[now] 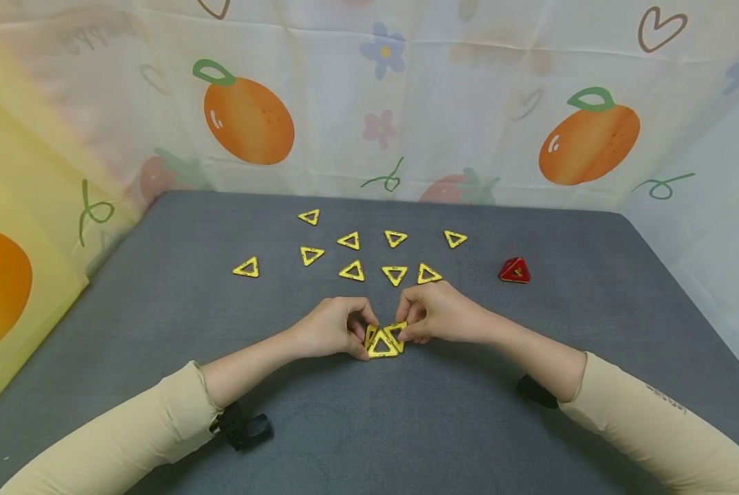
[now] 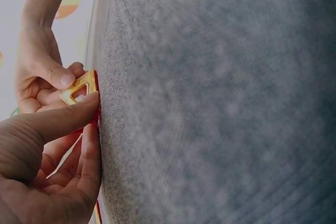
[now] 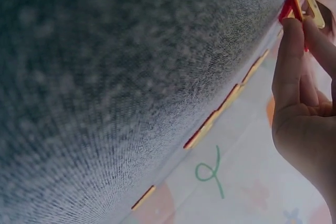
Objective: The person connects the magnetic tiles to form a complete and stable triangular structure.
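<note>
Three yellow triangular magnetic tiles meet at their edges near the table's front middle. The middle tile (image 1: pixel 383 355) faces the head camera. At its left, my left hand (image 1: pixel 328 330) pinches a tilted tile (image 1: pixel 370 337) between thumb and fingers. On the other side, my right hand (image 1: pixel 446 313) grips a second tilted tile (image 1: pixel 396 326) by its outer edge. Red shows on the tiles' edges in both wrist views. Seen from the left wrist, the left thumb lies across a yellow tile (image 2: pixel 91 81), and fingers hide part of the group.
Several loose yellow triangles lie flat beyond the hands, among them one tile (image 1: pixel 395 284) and a far-left tile (image 1: pixel 246 273). A small red pyramid (image 1: pixel 520 264) stands to the right on the dark grey table (image 1: pixel 592 309). A fruit-patterned curtain (image 1: pixel 468 103) hangs behind.
</note>
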Motion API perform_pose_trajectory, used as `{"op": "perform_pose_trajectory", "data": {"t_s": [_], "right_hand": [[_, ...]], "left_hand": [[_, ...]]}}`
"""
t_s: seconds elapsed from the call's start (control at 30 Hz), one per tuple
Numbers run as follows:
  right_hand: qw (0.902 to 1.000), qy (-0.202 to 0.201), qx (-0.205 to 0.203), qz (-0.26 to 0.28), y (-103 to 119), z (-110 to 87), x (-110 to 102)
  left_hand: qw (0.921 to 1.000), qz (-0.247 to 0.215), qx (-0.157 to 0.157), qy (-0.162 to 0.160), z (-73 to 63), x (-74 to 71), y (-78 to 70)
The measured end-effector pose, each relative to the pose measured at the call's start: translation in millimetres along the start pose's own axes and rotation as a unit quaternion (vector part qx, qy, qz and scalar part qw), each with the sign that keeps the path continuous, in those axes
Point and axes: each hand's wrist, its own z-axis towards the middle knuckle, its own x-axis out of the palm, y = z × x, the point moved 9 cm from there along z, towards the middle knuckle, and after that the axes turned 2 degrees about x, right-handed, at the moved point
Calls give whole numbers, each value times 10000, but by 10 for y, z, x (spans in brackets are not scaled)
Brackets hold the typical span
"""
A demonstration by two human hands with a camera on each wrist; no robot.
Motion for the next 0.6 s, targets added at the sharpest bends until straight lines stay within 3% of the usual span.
{"op": "perform_pose_trajectory", "data": {"t_s": [0.27,0.6], "right_hand": [[9999,160,-53,20,11,9,44],[9995,85,-280,-98,73,6,65]], "left_hand": [[10000,-5,54,23,-15,-5,-11],[9997,163,191,-64,-25,4,-63]]}}
